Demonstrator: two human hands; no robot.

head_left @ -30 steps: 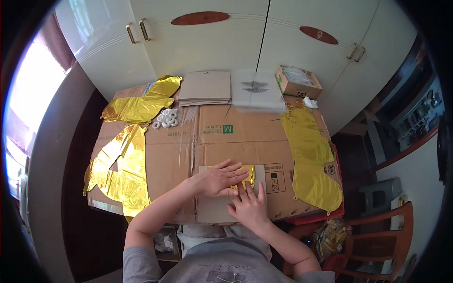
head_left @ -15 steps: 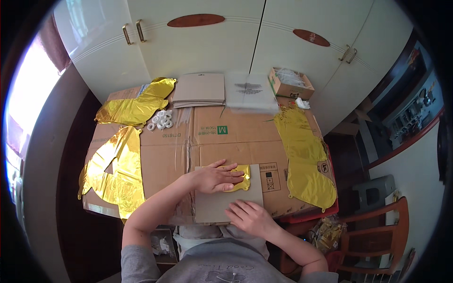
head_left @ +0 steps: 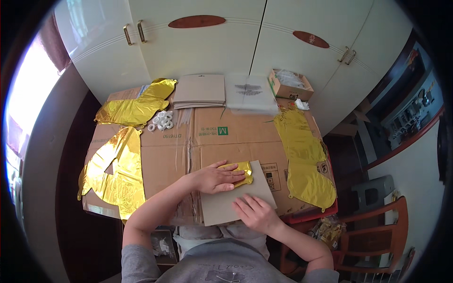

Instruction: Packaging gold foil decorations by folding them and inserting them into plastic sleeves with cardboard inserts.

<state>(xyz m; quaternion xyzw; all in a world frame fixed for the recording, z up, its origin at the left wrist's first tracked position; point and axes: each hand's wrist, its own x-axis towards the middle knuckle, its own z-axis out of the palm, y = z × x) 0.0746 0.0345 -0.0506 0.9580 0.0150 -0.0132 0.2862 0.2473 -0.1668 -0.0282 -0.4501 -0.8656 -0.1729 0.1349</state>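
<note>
Head view: at the desk's (head_left: 222, 147) five o'clock, the flat left hand (head_left: 214, 178) partly covers glossy foil (head_left: 249, 179) on card (head_left: 218, 211); the half-curled right hand (head_left: 257, 214) touches it, grip unclear. At two o'clock, a box (head_left: 293, 90) holds clear plastic (head_left: 289, 78).

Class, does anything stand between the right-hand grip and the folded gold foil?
Nothing visible does: only bare card lies between the right-hand grip and folded gold foil. The left-hand grip covers the foil's left side.

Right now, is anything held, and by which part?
The left hand lies flat on gold foil without gripping; whether the right hand grips the grey card by its edge is hidden.
</note>
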